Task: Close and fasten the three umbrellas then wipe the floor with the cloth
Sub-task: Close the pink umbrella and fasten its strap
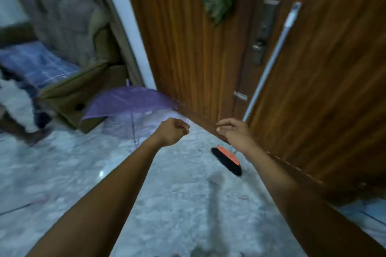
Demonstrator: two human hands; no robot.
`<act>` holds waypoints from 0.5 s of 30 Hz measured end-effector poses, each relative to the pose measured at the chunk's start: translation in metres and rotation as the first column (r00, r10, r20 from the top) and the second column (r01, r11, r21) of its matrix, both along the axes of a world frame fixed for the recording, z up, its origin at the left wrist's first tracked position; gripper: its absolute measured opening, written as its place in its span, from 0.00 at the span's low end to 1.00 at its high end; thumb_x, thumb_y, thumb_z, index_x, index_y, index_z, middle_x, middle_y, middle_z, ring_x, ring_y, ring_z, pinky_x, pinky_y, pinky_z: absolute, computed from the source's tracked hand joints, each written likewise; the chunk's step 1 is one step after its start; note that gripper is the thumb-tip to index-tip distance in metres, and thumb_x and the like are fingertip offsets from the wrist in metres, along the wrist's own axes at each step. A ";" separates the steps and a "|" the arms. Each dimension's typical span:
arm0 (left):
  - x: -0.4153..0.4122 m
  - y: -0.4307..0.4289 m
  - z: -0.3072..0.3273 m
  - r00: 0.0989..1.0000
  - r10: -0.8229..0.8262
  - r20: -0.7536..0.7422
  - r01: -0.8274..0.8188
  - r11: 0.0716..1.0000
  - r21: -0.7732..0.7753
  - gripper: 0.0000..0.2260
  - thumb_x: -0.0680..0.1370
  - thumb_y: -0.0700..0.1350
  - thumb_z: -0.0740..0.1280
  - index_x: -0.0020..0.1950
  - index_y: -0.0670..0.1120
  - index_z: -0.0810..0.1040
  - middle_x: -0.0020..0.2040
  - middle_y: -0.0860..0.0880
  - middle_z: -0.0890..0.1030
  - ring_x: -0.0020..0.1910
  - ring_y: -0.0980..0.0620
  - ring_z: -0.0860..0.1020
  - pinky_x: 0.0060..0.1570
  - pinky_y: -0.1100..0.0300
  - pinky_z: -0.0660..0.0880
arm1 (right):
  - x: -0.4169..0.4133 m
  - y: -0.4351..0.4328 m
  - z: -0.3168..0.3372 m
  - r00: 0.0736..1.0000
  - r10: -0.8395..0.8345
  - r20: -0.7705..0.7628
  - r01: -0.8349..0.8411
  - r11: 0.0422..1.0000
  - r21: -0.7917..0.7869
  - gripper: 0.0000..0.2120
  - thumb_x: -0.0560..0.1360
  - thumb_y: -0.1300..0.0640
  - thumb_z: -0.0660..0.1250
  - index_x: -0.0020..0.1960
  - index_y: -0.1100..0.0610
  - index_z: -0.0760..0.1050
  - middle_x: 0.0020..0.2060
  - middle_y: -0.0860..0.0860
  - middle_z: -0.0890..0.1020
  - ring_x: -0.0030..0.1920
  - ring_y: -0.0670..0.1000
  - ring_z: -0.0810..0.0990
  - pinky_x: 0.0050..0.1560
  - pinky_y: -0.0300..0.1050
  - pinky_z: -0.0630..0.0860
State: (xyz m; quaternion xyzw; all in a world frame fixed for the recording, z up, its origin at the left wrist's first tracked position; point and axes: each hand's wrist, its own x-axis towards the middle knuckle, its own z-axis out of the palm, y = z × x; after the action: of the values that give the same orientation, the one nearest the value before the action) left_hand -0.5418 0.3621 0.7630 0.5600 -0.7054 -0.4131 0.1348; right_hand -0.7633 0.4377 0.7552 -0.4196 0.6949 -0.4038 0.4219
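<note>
An open purple umbrella [129,101] lies on the pale marbled floor [171,204] by the foot of a wooden door, its thin shaft pointing toward me. My left hand [172,131] is stretched forward above the floor, curled into a fist with nothing in it. To its right, my right hand [232,131] hovers close to the door's bottom edge with loosely curled fingers, and I see nothing in it. Both hands are a little short of the umbrella. No other umbrella and no cloth show. The picture is blurred by motion.
A broom [227,159] with an orange and black head leans its long white handle [271,64] against the wooden door [302,89]. A brown sofa [83,85] with grey and blue covers stands at the left. A dark thin line crosses the floor at the lower left.
</note>
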 end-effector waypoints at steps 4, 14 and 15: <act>0.154 0.011 -0.006 0.974 0.226 -0.003 -0.226 0.973 0.055 0.06 0.78 0.41 0.71 0.54 0.46 0.85 0.57 0.44 0.85 0.51 0.48 0.81 0.52 0.60 0.76 | 0.139 -0.043 -0.013 0.973 0.229 -0.028 -0.230 0.973 -0.014 0.08 0.72 0.63 0.74 0.46 0.51 0.81 0.39 0.50 0.83 0.41 0.50 0.80 0.43 0.42 0.74; 0.456 0.002 -0.037 0.870 0.491 0.048 -0.494 0.866 0.083 0.09 0.79 0.42 0.69 0.58 0.46 0.84 0.61 0.46 0.83 0.59 0.49 0.81 0.56 0.58 0.76 | 0.460 -0.127 -0.050 0.855 0.518 0.038 -0.518 0.855 0.013 0.07 0.75 0.56 0.73 0.53 0.50 0.81 0.53 0.52 0.82 0.55 0.52 0.81 0.47 0.40 0.74; 0.471 -0.007 -0.039 0.870 0.491 0.050 -0.493 0.866 0.078 0.10 0.79 0.43 0.69 0.59 0.45 0.84 0.61 0.47 0.83 0.59 0.50 0.80 0.55 0.61 0.74 | 0.476 -0.135 -0.055 0.860 0.507 0.062 -0.509 0.860 0.031 0.08 0.75 0.56 0.72 0.54 0.50 0.80 0.55 0.51 0.81 0.56 0.52 0.80 0.47 0.40 0.72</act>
State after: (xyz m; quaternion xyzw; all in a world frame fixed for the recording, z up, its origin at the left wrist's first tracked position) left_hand -0.0712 0.3553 0.7238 0.7324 -0.5224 -0.3879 0.2005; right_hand -0.2873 0.3028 0.7000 -0.5675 0.5576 -0.2729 0.5409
